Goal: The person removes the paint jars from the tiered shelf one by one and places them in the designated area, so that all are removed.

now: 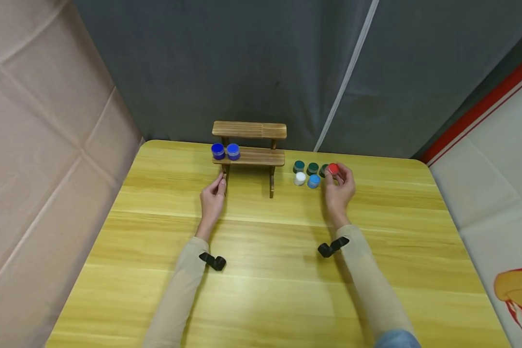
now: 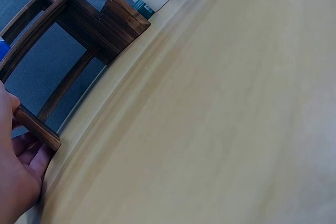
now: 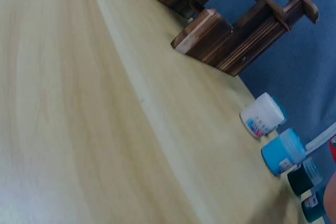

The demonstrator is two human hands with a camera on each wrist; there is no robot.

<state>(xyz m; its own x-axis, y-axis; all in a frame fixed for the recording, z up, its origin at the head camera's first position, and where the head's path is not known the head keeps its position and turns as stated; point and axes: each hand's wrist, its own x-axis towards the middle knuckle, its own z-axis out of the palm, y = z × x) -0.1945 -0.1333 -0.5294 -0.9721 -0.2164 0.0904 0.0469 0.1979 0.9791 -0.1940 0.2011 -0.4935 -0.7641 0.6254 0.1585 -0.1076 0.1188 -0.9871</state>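
A small two-tier wooden rack (image 1: pixel 261 155) stands near the table's back edge. My left hand (image 1: pixel 212 200) grips the rack's left leg low down, the thumb in front and fingers behind in the left wrist view. Two blue paint jars, a dark one (image 1: pixel 218 152) and a lighter one (image 1: pixel 233 152), sit on the left of its lower shelf. My right hand (image 1: pixel 340 191) pinches a red paint jar (image 1: pixel 332 168) over the right end of the jar group. Close by it are a light blue jar (image 3: pixel 283 152), a white jar (image 3: pixel 262 115) and several dark green jars (image 1: pixel 312 168).
The wooden table (image 1: pixel 278 270) reaches back to a grey curtain (image 1: pixel 226 63). A quilted pale wall covering (image 1: pixel 48 159) borders the left side, a white panel with red trim (image 1: pixel 500 140) the right. The upper shelf (image 1: pixel 250 129) bears nothing.
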